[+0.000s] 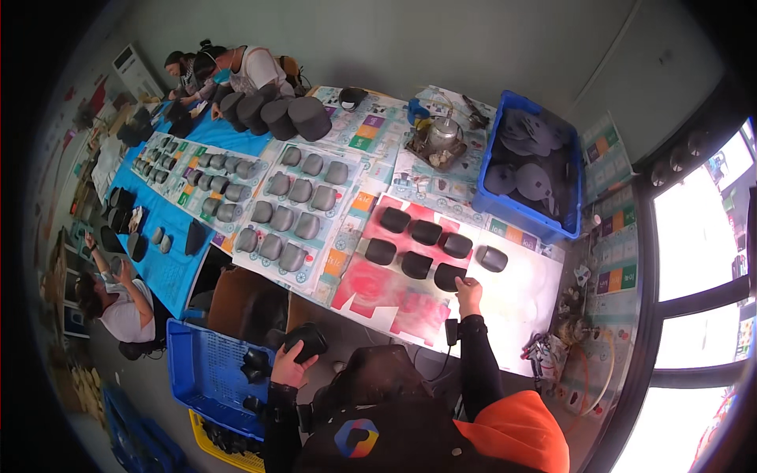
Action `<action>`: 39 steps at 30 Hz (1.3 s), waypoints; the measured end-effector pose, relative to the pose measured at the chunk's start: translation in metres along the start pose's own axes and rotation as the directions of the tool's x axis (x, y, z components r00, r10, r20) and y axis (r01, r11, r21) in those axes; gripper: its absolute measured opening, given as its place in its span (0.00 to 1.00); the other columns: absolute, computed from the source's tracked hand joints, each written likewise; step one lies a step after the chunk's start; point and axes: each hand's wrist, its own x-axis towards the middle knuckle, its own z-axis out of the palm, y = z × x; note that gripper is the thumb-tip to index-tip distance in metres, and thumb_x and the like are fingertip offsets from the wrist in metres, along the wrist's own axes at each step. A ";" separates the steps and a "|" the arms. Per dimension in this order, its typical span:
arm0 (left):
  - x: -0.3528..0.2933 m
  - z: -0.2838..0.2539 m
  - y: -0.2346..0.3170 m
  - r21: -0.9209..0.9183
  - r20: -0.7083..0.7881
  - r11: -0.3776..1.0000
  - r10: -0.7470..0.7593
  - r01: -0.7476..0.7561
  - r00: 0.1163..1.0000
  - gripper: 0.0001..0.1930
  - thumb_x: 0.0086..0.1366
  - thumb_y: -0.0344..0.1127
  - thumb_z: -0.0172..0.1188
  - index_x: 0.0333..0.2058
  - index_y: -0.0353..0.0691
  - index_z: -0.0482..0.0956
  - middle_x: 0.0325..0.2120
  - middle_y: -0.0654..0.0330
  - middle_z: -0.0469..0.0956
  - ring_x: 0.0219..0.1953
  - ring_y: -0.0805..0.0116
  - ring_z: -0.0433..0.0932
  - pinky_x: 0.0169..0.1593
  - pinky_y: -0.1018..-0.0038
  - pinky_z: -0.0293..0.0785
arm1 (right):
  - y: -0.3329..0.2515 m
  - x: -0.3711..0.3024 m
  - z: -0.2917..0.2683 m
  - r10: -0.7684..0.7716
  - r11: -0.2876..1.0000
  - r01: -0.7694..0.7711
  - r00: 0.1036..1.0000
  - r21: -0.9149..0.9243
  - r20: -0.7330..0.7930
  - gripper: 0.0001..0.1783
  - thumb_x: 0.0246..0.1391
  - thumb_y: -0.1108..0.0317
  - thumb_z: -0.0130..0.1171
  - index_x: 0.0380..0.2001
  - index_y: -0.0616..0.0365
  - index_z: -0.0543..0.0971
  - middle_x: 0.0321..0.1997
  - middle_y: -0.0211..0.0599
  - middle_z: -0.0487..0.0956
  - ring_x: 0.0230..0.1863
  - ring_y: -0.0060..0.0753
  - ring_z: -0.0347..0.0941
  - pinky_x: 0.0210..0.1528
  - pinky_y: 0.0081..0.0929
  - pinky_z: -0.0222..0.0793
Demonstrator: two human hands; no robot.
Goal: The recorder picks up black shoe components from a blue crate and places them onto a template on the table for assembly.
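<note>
While the left hand [290, 367] curls around a black curved piece [309, 340] in the lower middle of the frame, off the desk's near edge, the right hand [469, 296] reaches over the desk [374, 167], right of centre. Its fingers are drawn nearly together on the right edge of a dark rounded piece [448, 277]; whether that piece is lifted off the red-stained sheet [363, 288] I cannot tell. Five similar pieces lie on the sheet above and left of it, and another dark piece [494, 258] sits apart to the right. Rows of grey pieces [300, 191] fill the middle left. A blue bin [579, 169] with flat dark parts stands at upper right, and a blue crate [213, 378] overlaps a yellow crate [201, 439] at lower left. Two people sit at upper left.
</note>
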 end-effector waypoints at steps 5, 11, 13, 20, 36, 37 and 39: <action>-0.002 0.016 0.002 -0.256 0.192 0.960 -0.061 0.110 0.980 0.23 0.77 0.40 0.52 0.65 0.36 0.73 0.60 0.51 0.80 0.58 0.51 0.83 0.59 0.47 0.82 | 0.047 0.042 0.016 0.005 1.000 -0.008 0.992 -0.018 -0.130 0.20 0.57 0.63 0.77 0.42 0.70 0.84 0.28 0.36 0.82 0.24 0.27 0.77 0.25 0.28 0.71; -0.002 0.031 -0.009 0.178 0.420 0.951 0.158 -0.252 0.894 0.24 0.79 0.40 0.47 0.68 0.34 0.69 0.66 0.48 0.75 0.69 0.46 0.73 0.68 0.39 0.73 | 0.090 0.074 -0.001 -0.228 0.877 0.184 0.973 -0.444 -0.047 0.28 0.56 0.44 0.71 0.25 0.63 0.87 0.24 0.46 0.85 0.28 0.38 0.82 0.35 0.46 0.76; 0.001 0.037 -0.009 -0.015 0.317 1.000 0.002 0.002 0.948 0.23 0.80 0.38 0.51 0.67 0.33 0.69 0.65 0.49 0.75 0.67 0.49 0.75 0.69 0.41 0.73 | 0.063 0.027 0.002 -0.608 0.576 0.363 0.789 -0.732 -0.087 0.28 0.53 0.44 0.75 0.35 0.62 0.85 0.34 0.51 0.86 0.31 0.50 0.82 0.36 0.49 0.77; 0.015 0.099 -0.013 -0.165 0.457 0.965 -0.109 0.205 0.883 0.22 0.82 0.40 0.53 0.68 0.36 0.69 0.64 0.55 0.75 0.65 0.58 0.77 0.68 0.52 0.77 | -0.110 -0.162 0.029 -0.351 0.928 0.094 0.545 0.361 0.761 0.13 0.63 0.68 0.72 0.45 0.64 0.83 0.35 0.34 0.84 0.31 0.22 0.76 0.35 0.23 0.74; 0.045 0.158 -0.056 0.233 0.502 0.965 -0.226 0.121 0.835 0.23 0.76 0.35 0.64 0.65 0.42 0.71 0.56 0.62 0.78 0.55 0.69 0.81 0.57 0.68 0.85 | -0.051 -0.174 -0.005 -0.237 0.933 0.018 0.783 0.359 0.575 0.14 0.63 0.77 0.67 0.51 0.68 0.82 0.38 0.35 0.84 0.39 0.26 0.82 0.46 0.26 0.84; 0.047 0.160 -0.058 0.242 0.473 0.962 -0.233 0.129 0.850 0.23 0.75 0.36 0.66 0.65 0.43 0.72 0.54 0.62 0.79 0.52 0.70 0.82 0.53 0.68 0.86 | -0.071 -0.180 -0.014 -0.292 0.956 0.247 0.793 0.155 0.534 0.14 0.62 0.76 0.68 0.50 0.69 0.84 0.37 0.33 0.84 0.39 0.24 0.81 0.45 0.24 0.80; 0.047 0.173 -0.060 0.230 0.446 0.970 -0.178 0.080 0.877 0.23 0.74 0.36 0.67 0.64 0.42 0.73 0.54 0.62 0.80 0.51 0.70 0.82 0.48 0.71 0.85 | -0.112 -0.196 -0.030 -0.335 0.942 0.273 0.802 0.196 0.494 0.13 0.61 0.76 0.69 0.48 0.70 0.85 0.38 0.34 0.86 0.41 0.24 0.81 0.45 0.26 0.77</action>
